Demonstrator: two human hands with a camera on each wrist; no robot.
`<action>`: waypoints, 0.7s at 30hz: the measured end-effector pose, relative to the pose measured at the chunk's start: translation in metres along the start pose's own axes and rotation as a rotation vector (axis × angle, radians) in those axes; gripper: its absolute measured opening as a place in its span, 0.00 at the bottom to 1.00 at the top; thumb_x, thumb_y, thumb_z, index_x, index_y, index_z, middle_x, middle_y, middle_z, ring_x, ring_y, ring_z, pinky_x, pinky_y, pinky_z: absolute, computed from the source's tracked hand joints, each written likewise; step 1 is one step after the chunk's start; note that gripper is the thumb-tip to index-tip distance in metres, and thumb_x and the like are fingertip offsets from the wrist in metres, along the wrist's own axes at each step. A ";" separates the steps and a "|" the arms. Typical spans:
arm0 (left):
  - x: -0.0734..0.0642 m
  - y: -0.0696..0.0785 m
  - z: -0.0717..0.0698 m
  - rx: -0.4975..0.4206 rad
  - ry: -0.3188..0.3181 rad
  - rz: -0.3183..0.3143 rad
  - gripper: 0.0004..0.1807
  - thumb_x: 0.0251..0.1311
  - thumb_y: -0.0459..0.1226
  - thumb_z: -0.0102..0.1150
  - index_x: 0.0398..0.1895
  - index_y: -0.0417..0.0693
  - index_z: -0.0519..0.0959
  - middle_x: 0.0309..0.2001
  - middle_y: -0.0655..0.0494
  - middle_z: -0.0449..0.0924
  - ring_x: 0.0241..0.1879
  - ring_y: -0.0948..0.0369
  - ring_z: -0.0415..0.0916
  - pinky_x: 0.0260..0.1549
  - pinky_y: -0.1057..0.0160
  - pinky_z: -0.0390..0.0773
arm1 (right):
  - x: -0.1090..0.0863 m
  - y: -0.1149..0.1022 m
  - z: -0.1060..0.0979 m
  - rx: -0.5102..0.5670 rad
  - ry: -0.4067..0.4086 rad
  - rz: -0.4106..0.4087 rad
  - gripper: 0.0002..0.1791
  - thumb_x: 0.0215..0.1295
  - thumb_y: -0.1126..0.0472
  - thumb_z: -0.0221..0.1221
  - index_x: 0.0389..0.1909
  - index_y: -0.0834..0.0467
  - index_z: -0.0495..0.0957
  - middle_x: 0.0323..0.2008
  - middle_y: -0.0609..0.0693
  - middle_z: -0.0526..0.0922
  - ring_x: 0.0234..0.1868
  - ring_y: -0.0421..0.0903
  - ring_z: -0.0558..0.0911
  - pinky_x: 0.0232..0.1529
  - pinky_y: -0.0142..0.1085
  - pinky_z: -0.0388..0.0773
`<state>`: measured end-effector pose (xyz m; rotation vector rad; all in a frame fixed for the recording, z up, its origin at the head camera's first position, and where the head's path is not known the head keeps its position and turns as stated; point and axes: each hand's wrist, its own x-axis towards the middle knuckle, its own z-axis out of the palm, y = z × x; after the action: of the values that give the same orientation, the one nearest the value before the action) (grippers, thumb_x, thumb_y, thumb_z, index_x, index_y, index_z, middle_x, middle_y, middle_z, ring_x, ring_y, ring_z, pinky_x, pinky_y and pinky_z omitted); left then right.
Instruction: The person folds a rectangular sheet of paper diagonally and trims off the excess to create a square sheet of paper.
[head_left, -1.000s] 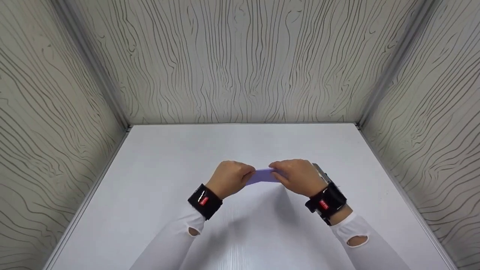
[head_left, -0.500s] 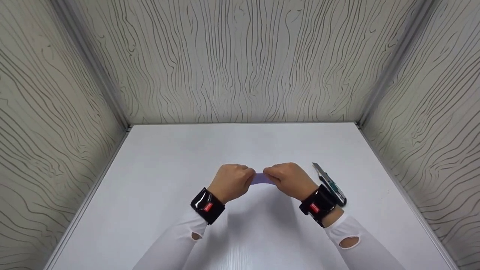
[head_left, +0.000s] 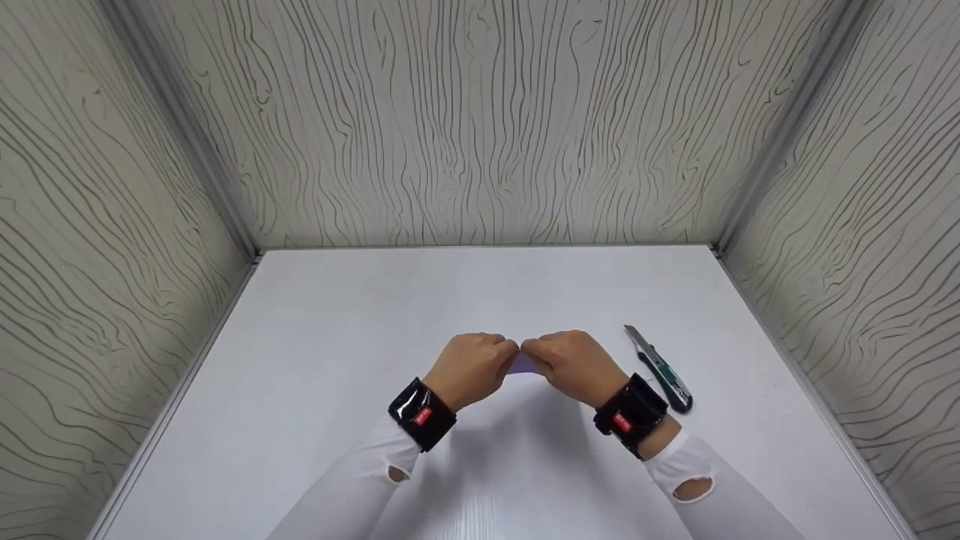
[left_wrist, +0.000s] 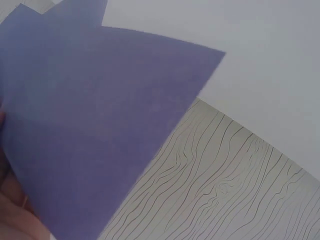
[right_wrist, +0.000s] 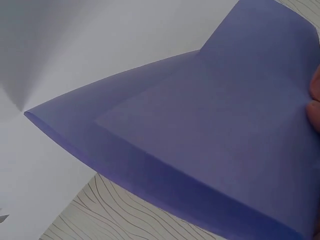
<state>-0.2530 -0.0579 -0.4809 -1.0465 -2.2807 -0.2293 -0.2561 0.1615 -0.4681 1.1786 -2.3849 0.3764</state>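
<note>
Both hands pinch a sheet of purple paper [head_left: 523, 366] above the white table, and only a small piece of it shows between them in the head view. My left hand [head_left: 471, 369] and right hand [head_left: 577, 366] have curled fingers, the fingertips almost meeting. The left wrist view has the paper [left_wrist: 100, 110] filling much of the frame, with part of the left hand [left_wrist: 17, 212] at the lower left. Overlapping folded layers of the paper [right_wrist: 210, 115] spread across the right wrist view; fingertips [right_wrist: 315, 112] press it at the right edge.
A utility knife [head_left: 660, 371] with a green and black handle lies on the white table [head_left: 360, 300], right of the right hand, its blade pointing away. Wood-grain panels [head_left: 480, 127] enclose the table at the back and sides.
The hands have drawn closer together and slightly toward the body, narrowing the strip of paper seen between them. The right hand's shift leftward has uncovered the utility knife.
</note>
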 end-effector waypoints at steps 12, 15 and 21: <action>0.000 -0.005 -0.002 0.021 0.003 0.051 0.05 0.64 0.34 0.73 0.32 0.52 0.88 0.26 0.62 0.88 0.23 0.65 0.83 0.24 0.67 0.82 | -0.005 0.006 -0.004 -0.022 0.002 -0.027 0.04 0.67 0.66 0.73 0.37 0.57 0.87 0.23 0.48 0.88 0.21 0.39 0.75 0.30 0.35 0.85; -0.001 -0.007 -0.003 0.011 -0.016 0.063 0.06 0.66 0.35 0.72 0.31 0.53 0.87 0.25 0.62 0.86 0.22 0.65 0.80 0.23 0.66 0.81 | -0.006 0.010 -0.004 0.004 0.030 -0.086 0.07 0.66 0.68 0.72 0.32 0.58 0.84 0.17 0.47 0.81 0.20 0.36 0.66 0.24 0.30 0.76; -0.005 -0.014 -0.010 -0.010 -0.108 0.041 0.03 0.72 0.39 0.69 0.39 0.52 0.90 0.27 0.61 0.88 0.25 0.64 0.83 0.26 0.65 0.83 | -0.010 0.017 -0.003 0.016 0.050 -0.150 0.10 0.63 0.71 0.73 0.31 0.58 0.81 0.16 0.45 0.76 0.21 0.35 0.63 0.22 0.29 0.68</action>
<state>-0.2560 -0.0740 -0.4747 -1.1346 -2.3532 -0.1720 -0.2635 0.1796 -0.4717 1.3296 -2.2383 0.3718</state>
